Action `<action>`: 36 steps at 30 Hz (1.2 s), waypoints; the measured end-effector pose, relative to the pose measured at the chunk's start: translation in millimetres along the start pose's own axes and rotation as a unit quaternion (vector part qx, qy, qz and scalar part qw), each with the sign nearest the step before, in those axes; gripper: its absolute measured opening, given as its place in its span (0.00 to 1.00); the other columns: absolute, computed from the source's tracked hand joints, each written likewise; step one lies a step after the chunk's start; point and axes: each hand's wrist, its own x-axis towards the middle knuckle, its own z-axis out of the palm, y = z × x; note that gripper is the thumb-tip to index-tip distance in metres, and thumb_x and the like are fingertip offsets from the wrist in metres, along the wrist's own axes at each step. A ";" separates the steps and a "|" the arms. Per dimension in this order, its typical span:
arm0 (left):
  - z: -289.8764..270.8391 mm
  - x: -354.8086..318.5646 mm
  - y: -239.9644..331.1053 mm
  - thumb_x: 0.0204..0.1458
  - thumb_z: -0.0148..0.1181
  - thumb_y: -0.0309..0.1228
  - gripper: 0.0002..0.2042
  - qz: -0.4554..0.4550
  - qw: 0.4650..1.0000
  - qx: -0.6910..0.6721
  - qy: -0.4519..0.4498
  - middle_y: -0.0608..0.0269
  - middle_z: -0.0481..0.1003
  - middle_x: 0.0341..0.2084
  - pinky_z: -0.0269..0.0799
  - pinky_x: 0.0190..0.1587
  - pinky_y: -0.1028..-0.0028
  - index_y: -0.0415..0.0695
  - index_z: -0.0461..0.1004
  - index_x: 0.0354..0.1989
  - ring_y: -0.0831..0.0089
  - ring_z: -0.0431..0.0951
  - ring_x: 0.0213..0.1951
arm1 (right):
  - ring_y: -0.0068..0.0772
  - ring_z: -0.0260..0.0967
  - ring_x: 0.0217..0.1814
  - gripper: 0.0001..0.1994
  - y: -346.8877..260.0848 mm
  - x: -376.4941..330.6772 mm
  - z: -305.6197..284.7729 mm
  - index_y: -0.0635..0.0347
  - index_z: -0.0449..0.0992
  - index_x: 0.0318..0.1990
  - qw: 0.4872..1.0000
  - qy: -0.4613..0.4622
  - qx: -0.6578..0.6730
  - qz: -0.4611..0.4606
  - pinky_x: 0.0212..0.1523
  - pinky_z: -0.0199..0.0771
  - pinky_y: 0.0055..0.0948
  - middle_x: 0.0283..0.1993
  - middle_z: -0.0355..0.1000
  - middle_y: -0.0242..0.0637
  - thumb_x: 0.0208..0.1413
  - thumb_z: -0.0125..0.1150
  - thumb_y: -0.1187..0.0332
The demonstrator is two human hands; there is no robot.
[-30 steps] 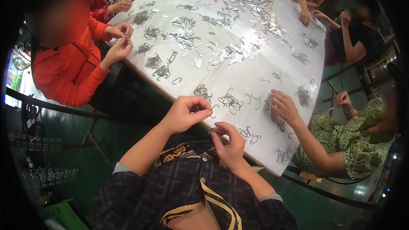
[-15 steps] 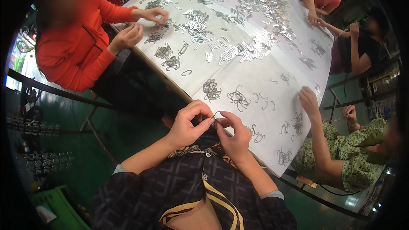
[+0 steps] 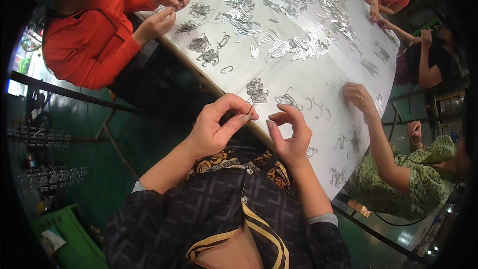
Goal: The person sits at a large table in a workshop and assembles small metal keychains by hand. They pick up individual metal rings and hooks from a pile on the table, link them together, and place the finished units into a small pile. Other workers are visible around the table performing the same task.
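Note:
My left hand point(image 3: 211, 127) is closed near the table's front edge, thumb and forefinger pinching a thin bent wire hook point(image 3: 251, 109). Only a short length of the wire shows; fingers cover the remainder. To its right, my right hand point(image 3: 291, 132) is apart from the hook, its thumb and fingers spread with nothing visible between them. Just beyond my hands lie a heap of linked wire hooks point(image 3: 256, 91) and a looser pile of wire hooks point(image 3: 289, 100), partly behind my right fingertips. Several single hooks point(image 3: 318, 108) are scattered to the right.
Shiny flat metal strips point(image 3: 298, 47) cover the middle of the white-topped table point(image 3: 294, 77). More hook piles point(image 3: 199, 44) sit at the left edge. Co-workers surround the table: one in red point(image 3: 92, 42) at left, one in green print point(image 3: 393, 169) at right, whose hand point(image 3: 359, 97) reaches over the tabletop.
My hands, formerly together on the wire, have separated: the right let go and opened, moving right and up. The left keeps its pinch. The red-clad co-worker's outstretched hand has drawn back beside the other.

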 end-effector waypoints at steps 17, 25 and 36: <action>-4.1 -1.0 15.1 0.56 0.53 0.17 0.04 0.038 0.998 -0.031 0.028 0.55 0.73 0.36 0.70 0.47 0.72 0.38 0.68 0.38 0.71 0.74 0.40 | 0.38 0.71 0.39 0.11 129.4 63.2 19.9 0.62 0.79 0.42 0.964 0.004 -0.206 0.167 0.41 0.71 0.34 0.39 0.75 0.42 0.50 0.65 0.71; 0.2 -8.5 14.5 0.56 0.51 0.16 0.04 0.019 1.000 -0.013 0.007 0.54 0.70 0.37 0.72 0.47 0.67 0.37 0.67 0.37 0.68 0.75 0.40 | 0.38 0.66 0.49 0.10 179.6 105.6 54.9 0.59 0.78 0.37 0.885 -0.044 -0.456 -0.082 0.49 0.66 0.35 0.40 0.72 0.37 0.49 0.53 0.75; 9.2 -8.4 -0.5 0.56 0.54 0.19 0.02 -0.015 0.999 -0.038 0.022 0.58 0.75 0.36 0.70 0.47 0.73 0.37 0.70 0.37 0.72 0.76 0.40 | 0.36 0.67 0.41 0.03 166.9 124.2 47.5 0.59 0.75 0.28 0.799 -0.193 -0.555 -0.127 0.44 0.69 0.32 0.32 0.71 0.37 0.44 0.56 0.73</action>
